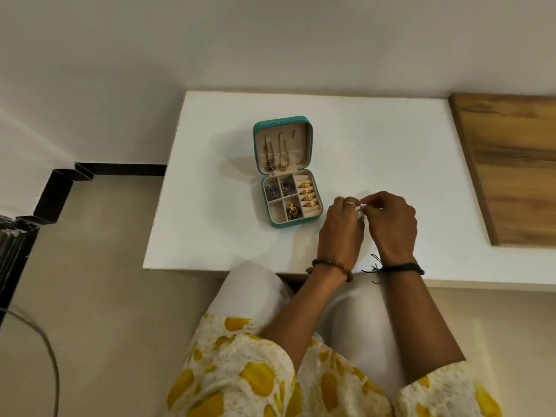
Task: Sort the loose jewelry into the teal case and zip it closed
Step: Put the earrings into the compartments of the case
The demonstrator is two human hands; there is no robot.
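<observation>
Teal case (287, 173) open, fingers (369, 203) just right, perhaps pinching.

I count one teal case (287, 171) at the frame's centre, four gold rings (307, 194) in its slots, two chains (275, 152) on its lid, and my two hands (341, 224) lower right.

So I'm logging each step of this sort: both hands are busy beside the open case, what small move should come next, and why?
Probably carry the small clear piece pinched between the left hand and right hand over to the teal case and drop it in the near-left compartment, which looks bare. The case lies open; the ring rolls look nearly full.
</observation>
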